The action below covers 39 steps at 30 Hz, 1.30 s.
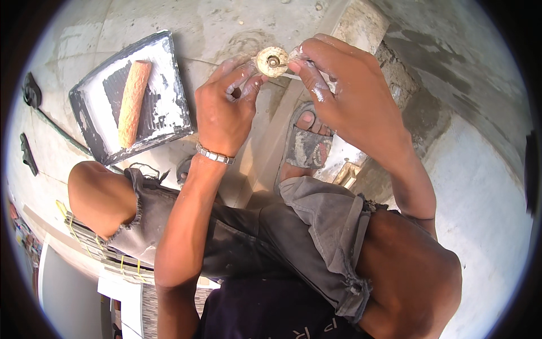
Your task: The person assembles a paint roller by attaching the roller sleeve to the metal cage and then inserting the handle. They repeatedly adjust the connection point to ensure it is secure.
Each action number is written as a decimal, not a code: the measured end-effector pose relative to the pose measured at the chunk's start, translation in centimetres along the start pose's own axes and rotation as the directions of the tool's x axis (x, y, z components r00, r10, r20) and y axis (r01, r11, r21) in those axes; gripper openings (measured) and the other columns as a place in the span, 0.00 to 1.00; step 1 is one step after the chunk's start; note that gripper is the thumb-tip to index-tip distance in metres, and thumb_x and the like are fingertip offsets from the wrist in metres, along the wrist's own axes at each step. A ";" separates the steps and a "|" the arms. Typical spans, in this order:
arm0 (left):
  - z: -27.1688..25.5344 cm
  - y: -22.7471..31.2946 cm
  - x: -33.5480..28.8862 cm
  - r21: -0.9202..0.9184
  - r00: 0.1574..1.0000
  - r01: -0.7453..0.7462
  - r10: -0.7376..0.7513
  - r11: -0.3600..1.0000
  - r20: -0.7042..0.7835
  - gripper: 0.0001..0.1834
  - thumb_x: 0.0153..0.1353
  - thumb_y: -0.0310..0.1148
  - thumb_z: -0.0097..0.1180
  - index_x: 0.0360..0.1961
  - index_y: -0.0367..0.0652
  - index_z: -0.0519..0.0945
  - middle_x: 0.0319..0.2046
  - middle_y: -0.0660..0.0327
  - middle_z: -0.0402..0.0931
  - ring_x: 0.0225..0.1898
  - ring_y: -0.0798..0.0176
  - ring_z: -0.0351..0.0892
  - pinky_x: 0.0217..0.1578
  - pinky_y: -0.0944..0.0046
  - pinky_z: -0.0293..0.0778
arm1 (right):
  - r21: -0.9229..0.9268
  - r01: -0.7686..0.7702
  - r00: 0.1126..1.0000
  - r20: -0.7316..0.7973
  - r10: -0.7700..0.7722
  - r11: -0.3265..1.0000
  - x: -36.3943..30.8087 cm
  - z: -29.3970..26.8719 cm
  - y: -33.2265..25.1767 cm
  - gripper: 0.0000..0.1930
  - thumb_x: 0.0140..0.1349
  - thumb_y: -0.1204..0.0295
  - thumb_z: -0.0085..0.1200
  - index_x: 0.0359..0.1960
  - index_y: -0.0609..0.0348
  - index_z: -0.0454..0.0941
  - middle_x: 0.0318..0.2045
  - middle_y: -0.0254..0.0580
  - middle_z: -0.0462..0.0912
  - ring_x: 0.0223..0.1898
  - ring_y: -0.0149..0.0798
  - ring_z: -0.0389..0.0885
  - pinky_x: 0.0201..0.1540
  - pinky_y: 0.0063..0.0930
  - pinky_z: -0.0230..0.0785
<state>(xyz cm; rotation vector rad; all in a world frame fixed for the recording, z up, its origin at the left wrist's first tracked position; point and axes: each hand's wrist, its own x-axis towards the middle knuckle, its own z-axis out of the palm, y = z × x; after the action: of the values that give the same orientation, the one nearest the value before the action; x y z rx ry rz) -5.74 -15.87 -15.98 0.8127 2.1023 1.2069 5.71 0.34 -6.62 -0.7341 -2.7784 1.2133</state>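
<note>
Your left hand (227, 110) has a round cream piece (266, 66) with a dark center in its fingertips, up at 12 o'clock. Right hand (357, 93) is pinched narrow at its 3 o'clock edge, can't tell if it's gripping. Paint tray (162, 96)'s at 10, orange roller (134, 104) lying in it.

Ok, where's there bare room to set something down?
Bare floor lies between the far right corner of the tray and the left hand. Another patch borders the tray's far edge, with the dark rod to its left. It's crowded where that hand and the right hand meet at the pale round piece, and in the tray, which holds the orange roller sleeve.
</note>
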 end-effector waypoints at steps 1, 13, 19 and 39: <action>0.0 -0.2 -0.2 0.015 1.000 -0.005 0.005 1.000 -0.011 0.14 0.58 0.25 0.73 0.46 0.34 0.88 0.49 0.43 0.86 0.39 0.42 0.88 0.39 0.57 0.82 | 0.020 -0.012 1.000 0.022 0.011 1.000 0.0 0.0 0.0 0.09 0.70 0.71 0.59 0.43 0.68 0.79 0.32 0.52 0.78 0.31 0.57 0.76 0.37 0.42 0.69; 0.7 -1.8 -1.4 0.154 0.963 -0.223 0.242 0.963 -0.115 0.16 0.59 0.21 0.70 0.49 0.36 0.86 0.42 0.52 0.88 0.28 0.61 0.83 0.29 0.64 0.78 | 0.053 -0.019 0.996 0.088 0.014 0.998 -0.6 0.9 -1.3 0.07 0.69 0.76 0.58 0.42 0.69 0.76 0.33 0.52 0.77 0.32 0.56 0.79 0.29 0.42 0.75; 0.2 -0.3 -1.8 0.006 0.999 -0.009 0.010 1.000 -0.053 0.13 0.58 0.25 0.72 0.45 0.38 0.88 0.50 0.39 0.85 0.49 0.37 0.87 0.44 0.52 0.85 | 0.062 -0.097 0.988 0.128 0.088 0.993 -0.9 1.1 -1.8 0.08 0.73 0.74 0.56 0.40 0.69 0.74 0.31 0.53 0.77 0.28 0.50 0.84 0.25 0.39 0.75; 0.2 -0.7 -1.9 0.035 0.985 -0.145 0.148 0.989 -0.093 0.14 0.58 0.21 0.67 0.46 0.38 0.87 0.48 0.43 0.85 0.47 0.37 0.86 0.46 0.51 0.83 | 0.014 -0.017 0.994 0.109 0.015 1.000 -1.2 1.6 -1.7 0.04 0.72 0.77 0.54 0.43 0.66 0.77 0.26 0.56 0.79 0.28 0.51 0.89 0.27 0.38 0.70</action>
<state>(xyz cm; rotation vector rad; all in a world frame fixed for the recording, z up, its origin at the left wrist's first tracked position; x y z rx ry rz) -4.49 -17.40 -16.35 0.9540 2.1717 1.3193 5.74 -2.30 -6.31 -0.7117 -2.8514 1.3135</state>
